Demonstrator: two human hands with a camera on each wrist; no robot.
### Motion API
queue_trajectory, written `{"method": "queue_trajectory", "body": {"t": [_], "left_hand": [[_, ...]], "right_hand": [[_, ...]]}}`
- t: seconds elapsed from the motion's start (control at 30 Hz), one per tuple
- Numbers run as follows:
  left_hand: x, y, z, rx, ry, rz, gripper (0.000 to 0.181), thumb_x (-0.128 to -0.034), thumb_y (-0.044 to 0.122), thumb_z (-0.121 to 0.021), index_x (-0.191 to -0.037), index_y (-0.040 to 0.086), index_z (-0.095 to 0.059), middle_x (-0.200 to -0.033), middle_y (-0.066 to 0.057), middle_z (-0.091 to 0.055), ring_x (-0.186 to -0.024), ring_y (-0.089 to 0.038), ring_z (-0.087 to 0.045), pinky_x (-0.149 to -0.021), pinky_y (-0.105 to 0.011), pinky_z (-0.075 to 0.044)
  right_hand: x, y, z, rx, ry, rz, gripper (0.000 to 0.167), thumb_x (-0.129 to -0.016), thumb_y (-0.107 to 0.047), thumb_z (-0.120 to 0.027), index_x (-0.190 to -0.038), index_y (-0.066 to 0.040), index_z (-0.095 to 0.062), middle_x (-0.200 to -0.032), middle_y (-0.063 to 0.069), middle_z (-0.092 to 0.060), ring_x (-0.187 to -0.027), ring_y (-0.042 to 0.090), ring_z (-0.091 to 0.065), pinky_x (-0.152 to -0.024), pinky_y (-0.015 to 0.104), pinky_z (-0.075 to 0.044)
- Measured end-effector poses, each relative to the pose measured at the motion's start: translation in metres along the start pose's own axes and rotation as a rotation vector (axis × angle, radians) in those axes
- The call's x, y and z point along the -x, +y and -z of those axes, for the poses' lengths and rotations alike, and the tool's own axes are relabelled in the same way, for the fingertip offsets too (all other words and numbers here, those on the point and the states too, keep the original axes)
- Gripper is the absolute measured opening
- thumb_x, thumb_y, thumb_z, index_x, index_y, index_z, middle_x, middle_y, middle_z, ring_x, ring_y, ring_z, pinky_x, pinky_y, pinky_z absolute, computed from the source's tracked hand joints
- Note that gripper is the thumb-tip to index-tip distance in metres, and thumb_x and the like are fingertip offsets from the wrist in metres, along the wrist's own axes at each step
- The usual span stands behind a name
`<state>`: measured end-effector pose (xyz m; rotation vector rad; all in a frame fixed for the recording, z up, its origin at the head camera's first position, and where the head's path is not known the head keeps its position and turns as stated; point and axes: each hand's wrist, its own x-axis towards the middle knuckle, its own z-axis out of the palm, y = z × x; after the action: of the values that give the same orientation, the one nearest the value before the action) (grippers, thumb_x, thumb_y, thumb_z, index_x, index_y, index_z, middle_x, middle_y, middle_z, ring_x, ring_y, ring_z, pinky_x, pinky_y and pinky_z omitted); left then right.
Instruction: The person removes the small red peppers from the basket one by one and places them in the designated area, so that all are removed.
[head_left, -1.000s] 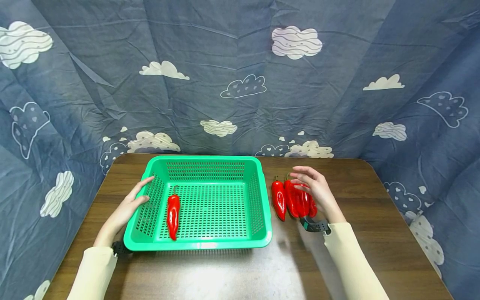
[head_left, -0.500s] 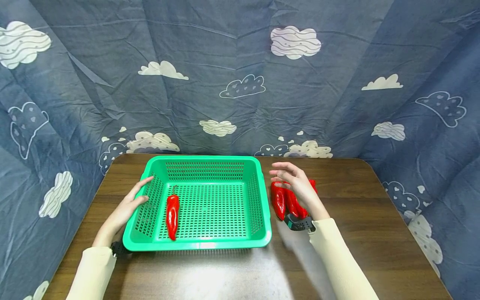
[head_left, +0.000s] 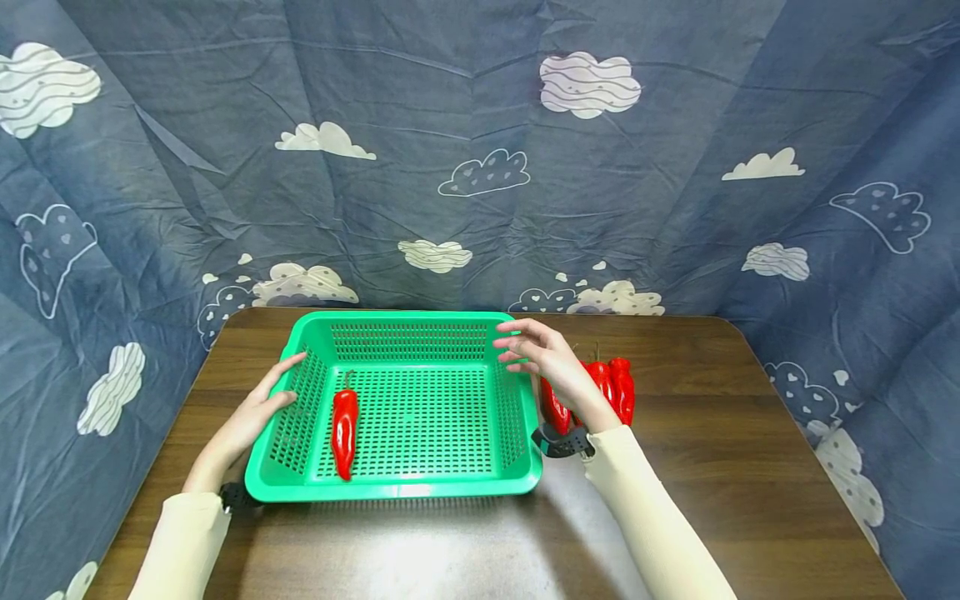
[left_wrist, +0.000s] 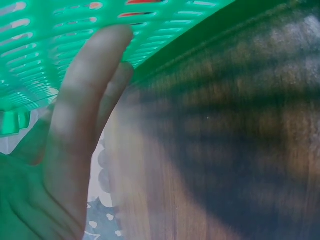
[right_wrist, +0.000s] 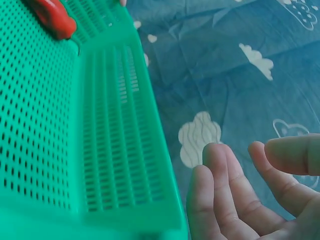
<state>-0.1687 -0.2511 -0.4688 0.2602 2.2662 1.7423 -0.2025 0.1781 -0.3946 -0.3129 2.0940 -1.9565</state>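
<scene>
A green plastic basket (head_left: 405,492) with slotted walls sits on the table. One glossy red pepper (head_left: 344,435) lies inside it, near the left wall, stem toward the back. My left hand (head_left: 251,417) rests at the basket's left rim, index finger and thumb reaching over it. In the left wrist view, straight fingers (left_wrist: 82,95) lie along the outside of the slotted wall. My right hand (head_left: 551,362), holding nothing, hovers by the basket's back right corner with its fingers loosely bent. Several red peppers (head_left: 622,390) lie right of the basket, partly hidden by that hand and wrist.
The brown wooden table (head_left: 720,450) extends to the right of the peppers and in front of the basket. A blue-grey curtain (head_left: 420,100) with white cloud prints hangs behind and at the sides. Black wristbands (head_left: 564,442) circle the wrists.
My right hand has moved left from above the peppers on the table to the basket's right rim, uncovering the rightmost peppers. The left hand, basket and pepper inside stay in place.
</scene>
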Motion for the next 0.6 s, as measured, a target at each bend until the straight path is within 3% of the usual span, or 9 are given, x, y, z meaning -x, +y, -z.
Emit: {"method": "queue_trajectory", "body": {"t": [0.07,0.3,0.6], "left_hand": [[0.000,0.000,0.001,-0.018,-0.004,-0.007,0.061,-0.0991,0.009,-0.041,-0.154,0.019,-0.017,-0.158,-0.014,0.000,-0.136,-0.041,-0.011,-0.100,-0.062,-0.020],[-0.001,0.002,0.004,-0.086,-0.018,-0.046,0.063,-0.0980,0.008,-0.042,-0.154,0.015,-0.015,-0.157,-0.018,-0.002,-0.136,-0.044,-0.007,-0.100,-0.068,-0.015],[-0.001,0.002,0.007,-0.117,-0.032,-0.033,0.064,-0.0985,0.010,-0.043,-0.154,0.016,-0.013,-0.157,-0.019,-0.001,-0.136,-0.046,-0.008,-0.100,-0.067,-0.016]], "right_hand": [[-0.002,-0.001,-0.006,0.004,-0.016,0.000,0.032,-0.097,-0.005,-0.047,-0.128,0.006,-0.050,-0.118,0.024,-0.059,-0.095,0.027,-0.064,-0.087,0.046,-0.048],[-0.008,-0.005,-0.025,0.014,-0.068,-0.007,0.033,-0.097,-0.009,-0.049,-0.128,0.004,-0.051,-0.116,0.021,-0.061,-0.096,0.026,-0.063,-0.088,0.050,-0.047],[-0.015,-0.003,-0.043,-0.005,-0.129,-0.023,0.029,-0.097,-0.005,-0.048,-0.124,0.001,-0.054,-0.115,0.023,-0.061,-0.094,0.030,-0.062,-0.087,0.050,-0.048]]}}
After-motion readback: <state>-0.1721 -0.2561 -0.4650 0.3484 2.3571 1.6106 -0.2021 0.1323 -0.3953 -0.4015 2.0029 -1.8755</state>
